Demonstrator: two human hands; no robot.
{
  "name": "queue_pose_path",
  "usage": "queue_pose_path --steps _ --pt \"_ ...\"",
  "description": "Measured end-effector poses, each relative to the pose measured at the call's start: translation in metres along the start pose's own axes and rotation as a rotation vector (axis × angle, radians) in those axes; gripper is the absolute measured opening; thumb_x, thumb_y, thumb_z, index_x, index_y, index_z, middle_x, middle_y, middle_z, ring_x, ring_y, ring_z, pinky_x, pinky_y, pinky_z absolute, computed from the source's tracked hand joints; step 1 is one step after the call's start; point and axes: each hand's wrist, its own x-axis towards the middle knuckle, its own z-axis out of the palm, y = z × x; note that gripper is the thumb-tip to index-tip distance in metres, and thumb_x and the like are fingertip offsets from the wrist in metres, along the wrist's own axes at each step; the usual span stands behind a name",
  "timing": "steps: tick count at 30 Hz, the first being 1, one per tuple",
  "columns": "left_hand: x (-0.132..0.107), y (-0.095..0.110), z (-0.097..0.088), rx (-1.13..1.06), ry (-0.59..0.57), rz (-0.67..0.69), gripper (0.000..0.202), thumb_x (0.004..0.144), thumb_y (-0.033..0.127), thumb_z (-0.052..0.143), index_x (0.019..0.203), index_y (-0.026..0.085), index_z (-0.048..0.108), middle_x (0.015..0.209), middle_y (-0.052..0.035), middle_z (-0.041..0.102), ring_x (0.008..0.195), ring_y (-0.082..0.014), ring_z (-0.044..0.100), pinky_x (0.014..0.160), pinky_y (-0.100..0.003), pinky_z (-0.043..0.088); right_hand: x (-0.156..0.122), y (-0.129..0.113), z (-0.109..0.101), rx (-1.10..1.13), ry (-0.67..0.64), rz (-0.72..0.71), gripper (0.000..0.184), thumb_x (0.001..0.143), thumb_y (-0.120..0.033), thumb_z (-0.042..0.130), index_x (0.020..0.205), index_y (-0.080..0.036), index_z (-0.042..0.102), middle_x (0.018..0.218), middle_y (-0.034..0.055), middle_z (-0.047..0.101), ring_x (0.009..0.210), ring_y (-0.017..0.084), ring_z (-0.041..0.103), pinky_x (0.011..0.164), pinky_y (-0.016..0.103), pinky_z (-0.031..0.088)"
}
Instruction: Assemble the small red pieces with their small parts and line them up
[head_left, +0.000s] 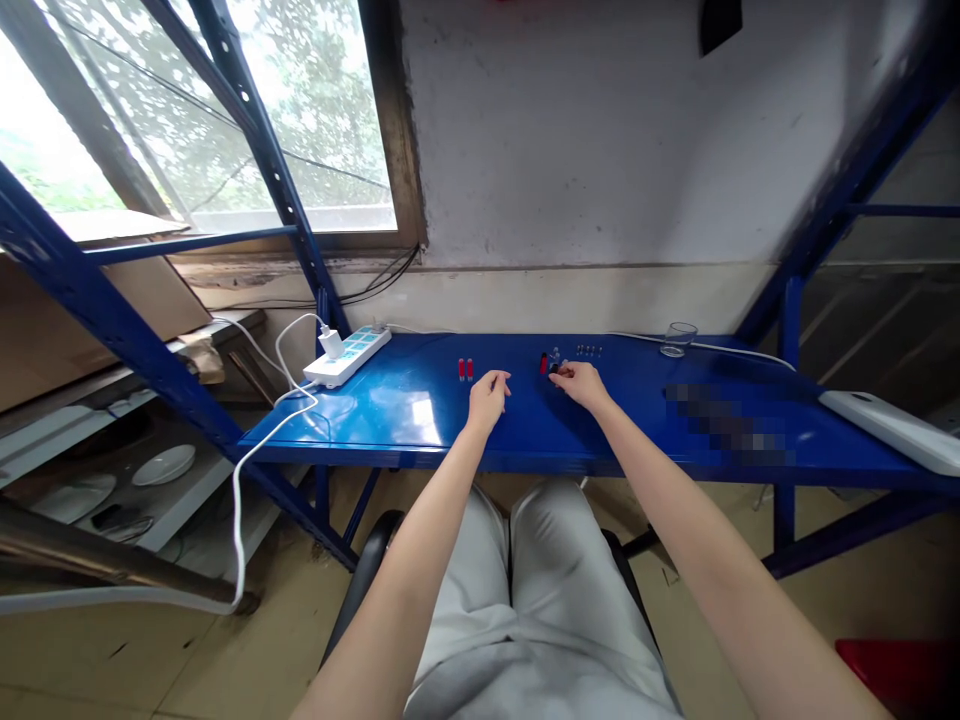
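Note:
My left hand [489, 398] hovers over the blue table [360, 415], its fingers loosely bent and apart, with nothing visible in them. Left of it, two small red cylinders [466, 370] with pale ends stand side by side. My right hand [582, 385] is closed at the fingertips on a small dark piece [555, 369], too small to name. Just beside those fingertips is a red and black cylinder [544, 363]. Small clear pieces [556, 354] lie behind the fingers. Farther back, several tiny metallic pieces [589, 350] are lined up in a row.
A white power strip [351, 357] with a plug and cable lies at the table's left end. Toward the right are a clear glass [678, 340], a blurred dark patch [727, 425] and a white flat object [892, 430]. Blue metal posts [791, 320] flank the table.

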Motion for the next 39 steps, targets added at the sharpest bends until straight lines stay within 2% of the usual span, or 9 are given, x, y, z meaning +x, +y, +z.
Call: queue_pose_path --steps 7,20,39 --pt "-0.003 0.004 -0.001 0.02 -0.027 0.005 0.032 0.087 0.035 0.037 0.093 0.016 0.061 0.068 -0.0011 0.057 0.044 -0.006 0.046 0.044 -0.018 0.038 0.01 0.002 0.012 -0.171 0.017 -0.073 0.02 0.075 -0.034 0.058 0.077 -0.015 0.065 0.078 0.0082 0.067 0.071 0.019 0.06 0.057 0.024 0.04" --pt "-0.001 0.001 0.0 0.037 -0.026 -0.002 0.031 0.087 0.032 0.037 0.092 0.016 0.062 0.066 0.0001 0.057 0.041 -0.0058 0.045 0.044 -0.019 0.038 0.015 -0.006 0.02 -0.307 0.024 -0.015 0.02 0.08 -0.035 0.054 0.08 -0.017 0.063 0.077 0.0082 0.065 0.07 0.019 0.06 0.059 0.026 0.04" --pt "-0.003 0.004 -0.001 0.04 -0.034 -0.012 0.03 0.086 0.033 0.037 0.09 0.016 0.062 0.063 0.0007 0.057 0.04 -0.0065 0.045 0.045 -0.02 0.037 0.017 0.0 0.026 -0.301 0.063 -0.017 0.023 0.079 -0.038 0.055 0.081 -0.017 0.064 0.078 0.0084 0.066 0.073 0.02 0.061 0.059 0.026 0.041"
